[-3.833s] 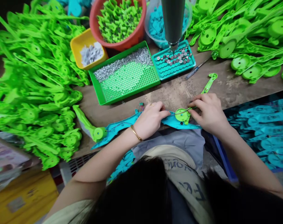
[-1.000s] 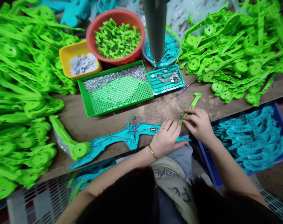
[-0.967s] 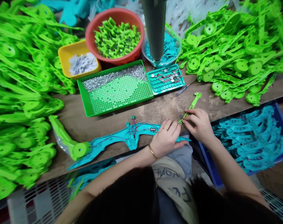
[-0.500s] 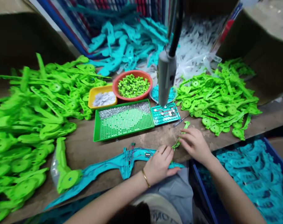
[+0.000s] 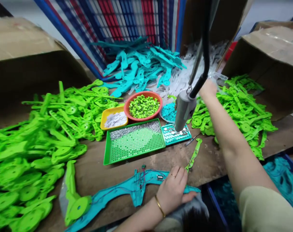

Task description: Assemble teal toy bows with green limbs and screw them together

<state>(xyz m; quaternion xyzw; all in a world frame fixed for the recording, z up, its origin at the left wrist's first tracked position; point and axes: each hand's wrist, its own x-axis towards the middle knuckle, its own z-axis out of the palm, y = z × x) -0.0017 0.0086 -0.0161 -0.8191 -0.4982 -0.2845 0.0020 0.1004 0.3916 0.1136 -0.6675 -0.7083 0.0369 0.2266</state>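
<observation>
A long turquoise plastic part [image 5: 112, 187] with thin wires lies along the near side of the table. My left hand [image 5: 174, 188] is closed over its right end, where a slim green piece [image 5: 194, 154] sticks out from beside the fingers. My right hand [image 5: 208, 87] reaches far forward, to the pile of clear plastic pieces [image 5: 185, 72] behind the green parts; its fingers are hidden and blurred. A grey electric screwdriver [image 5: 183, 111] hangs over a small turquoise tray of round silver pieces [image 5: 170, 137].
Green parts are heaped at left [image 5: 23, 174] and right [image 5: 243, 119]. A green perforated tray [image 5: 134, 140], a red bowl [image 5: 161, 111] and a yellow box [image 5: 102, 122] stand mid-table. Turquoise parts [image 5: 136, 71] lie behind; a blue crate [image 5: 217, 206] is at lower right.
My right hand has left the green piece and moved forward to the clear pieces. My left hand stays on the turquoise part. The view has tilted up.
</observation>
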